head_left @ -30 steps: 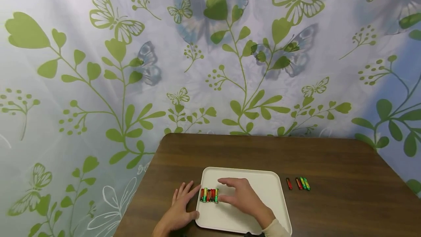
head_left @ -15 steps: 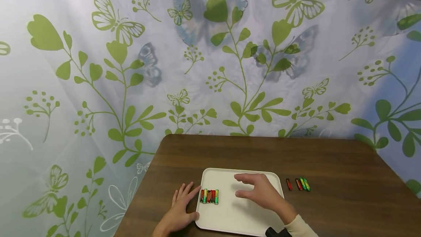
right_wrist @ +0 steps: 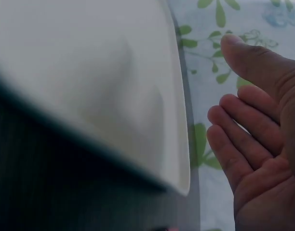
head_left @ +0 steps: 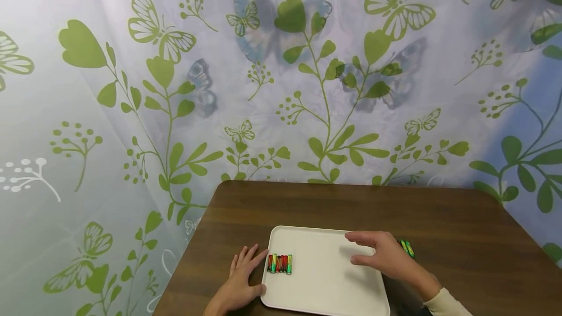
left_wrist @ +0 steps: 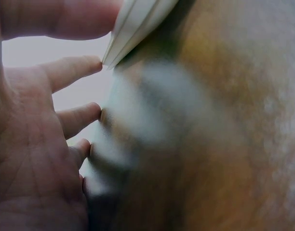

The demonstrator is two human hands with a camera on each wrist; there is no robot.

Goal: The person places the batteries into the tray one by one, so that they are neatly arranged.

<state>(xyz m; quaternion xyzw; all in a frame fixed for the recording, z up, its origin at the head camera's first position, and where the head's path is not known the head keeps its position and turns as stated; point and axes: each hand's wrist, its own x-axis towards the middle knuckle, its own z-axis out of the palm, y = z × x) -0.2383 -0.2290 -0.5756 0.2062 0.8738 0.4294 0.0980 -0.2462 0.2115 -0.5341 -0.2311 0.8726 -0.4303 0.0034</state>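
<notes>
A white tray (head_left: 325, 267) lies on the brown table. Inside its left side stands a row of several red and green batteries (head_left: 279, 264), packed side by side. My left hand (head_left: 239, 279) rests at the tray's left rim, fingers spread, with thumb and index finger touching the edge; the left wrist view shows those fingertips (left_wrist: 95, 63) against the rim. Over the tray's right edge hovers my right hand (head_left: 386, 257), thumb apart from the fingers and nothing in its grasp. Beyond it, green batteries (head_left: 408, 248) show on the table, others there being hidden behind the hand.
The dark wooden table (head_left: 465, 243) extends past the tray to the right and back. Behind it hangs a pale curtain (head_left: 281, 87) printed with green leaves and butterflies. A light sleeve (head_left: 448, 302) covers the right forearm.
My right hand has moved right, from beside the battery row across the tray to its right edge, now covering some loose batteries. The left hand has stayed at the rim.
</notes>
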